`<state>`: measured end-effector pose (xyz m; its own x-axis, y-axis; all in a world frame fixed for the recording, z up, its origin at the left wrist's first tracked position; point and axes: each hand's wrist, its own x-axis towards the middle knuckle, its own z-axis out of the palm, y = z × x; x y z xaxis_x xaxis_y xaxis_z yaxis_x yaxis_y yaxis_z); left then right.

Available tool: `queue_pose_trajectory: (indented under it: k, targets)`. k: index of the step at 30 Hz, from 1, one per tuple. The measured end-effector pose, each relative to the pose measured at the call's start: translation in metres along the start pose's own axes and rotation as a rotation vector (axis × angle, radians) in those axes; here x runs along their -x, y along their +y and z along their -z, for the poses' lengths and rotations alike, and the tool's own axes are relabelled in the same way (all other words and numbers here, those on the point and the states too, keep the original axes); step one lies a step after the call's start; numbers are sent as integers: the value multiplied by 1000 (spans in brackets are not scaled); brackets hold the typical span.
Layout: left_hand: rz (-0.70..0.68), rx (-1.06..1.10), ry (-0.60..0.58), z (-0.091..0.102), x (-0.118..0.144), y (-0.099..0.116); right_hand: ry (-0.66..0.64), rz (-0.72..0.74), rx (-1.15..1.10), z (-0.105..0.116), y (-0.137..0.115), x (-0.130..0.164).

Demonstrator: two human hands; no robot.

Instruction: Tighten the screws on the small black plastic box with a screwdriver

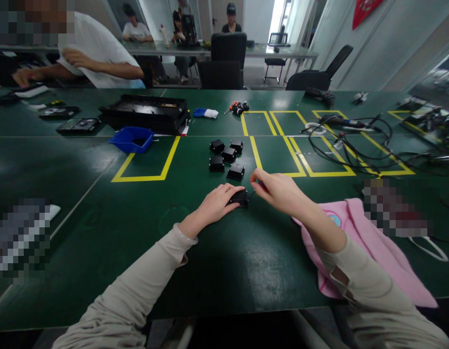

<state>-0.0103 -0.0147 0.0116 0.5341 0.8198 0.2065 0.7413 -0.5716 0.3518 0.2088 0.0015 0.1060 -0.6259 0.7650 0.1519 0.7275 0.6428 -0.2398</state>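
The left hand (217, 202) grips a black rectangular box (240, 198), long axis unclear; the right hand (277, 190) pinches a leftward-pointing thin dark shaft (251, 194).

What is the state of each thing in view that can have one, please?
Black box: on the table, gripped by the left hand
Thin dark tool: pinched in the right hand, pointing toward this box
Loose black boxes: five, resting on the table
Blue bin: open-topped
Black tray: open-topped
Pink cloth: spread, wrinkled, partly beneath the right forearm
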Motion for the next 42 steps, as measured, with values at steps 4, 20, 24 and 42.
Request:
queue_pose_trajectory:
  k: [4,20,24,42]
  targets:
    - [0,9,8,0,0,0,-5,-2,10,-1,0,0]
    - [-5,6,9,-1,0,-1,3,-8,-2,-2,0,-1]
    - [1,9,4,-1,0,0,4,-9,-20,-1,0,-1]
    - [0,14,5,0,-1,1,-21,5,-13,1,2,0]
